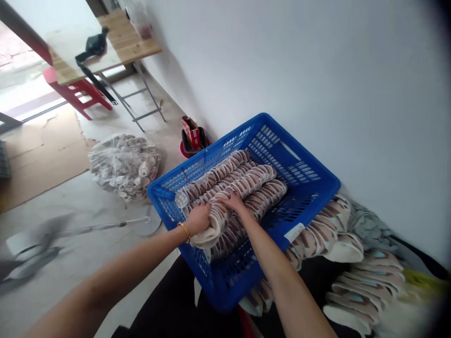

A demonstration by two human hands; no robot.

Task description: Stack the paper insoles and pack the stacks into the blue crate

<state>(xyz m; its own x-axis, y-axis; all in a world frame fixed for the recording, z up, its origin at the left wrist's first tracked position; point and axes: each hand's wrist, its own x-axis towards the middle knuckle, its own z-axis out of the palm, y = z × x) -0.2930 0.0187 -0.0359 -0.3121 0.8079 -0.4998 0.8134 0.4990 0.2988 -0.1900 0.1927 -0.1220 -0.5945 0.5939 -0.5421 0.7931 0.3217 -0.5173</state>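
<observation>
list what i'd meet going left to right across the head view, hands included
Flattened cardboard → filled clear plastic bag → left hand → right hand → white label on the blue basket → grey cloth → dark strap

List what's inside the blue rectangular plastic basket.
The basket holds at least four long rows of overlapping cream and brown pieces; the left hand and right hand touch one. What lies beneath the rows is covered.
</observation>
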